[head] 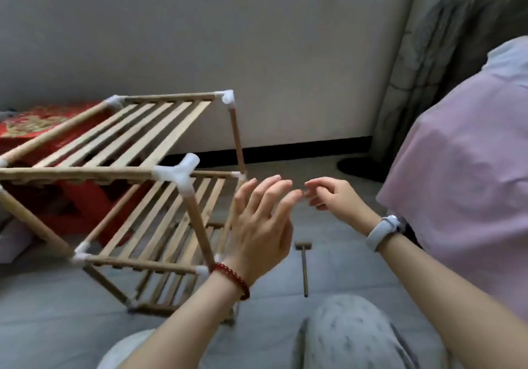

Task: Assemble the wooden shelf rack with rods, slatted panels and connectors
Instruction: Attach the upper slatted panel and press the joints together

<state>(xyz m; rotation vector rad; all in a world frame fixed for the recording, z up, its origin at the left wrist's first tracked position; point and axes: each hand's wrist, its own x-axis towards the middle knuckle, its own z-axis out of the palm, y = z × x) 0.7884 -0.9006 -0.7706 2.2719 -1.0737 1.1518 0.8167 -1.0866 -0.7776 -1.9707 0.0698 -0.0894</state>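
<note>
The wooden shelf rack stands on the floor at the left, three slatted panels stacked on upright rods. White plastic connectors join the rods at the corners. My left hand, with a red bead bracelet on the wrist, is raised just right of the rack's near upright rod, fingers straight and spread, holding nothing. My right hand, with a grey band on the wrist, hovers beside it with fingers loosely curled and thumb near the fingertips; nothing is visible between them.
A small wooden mallet lies on the grey floor below my hands. A red stool or box sits behind the rack. A pink-covered object fills the right side. My knees are at the bottom.
</note>
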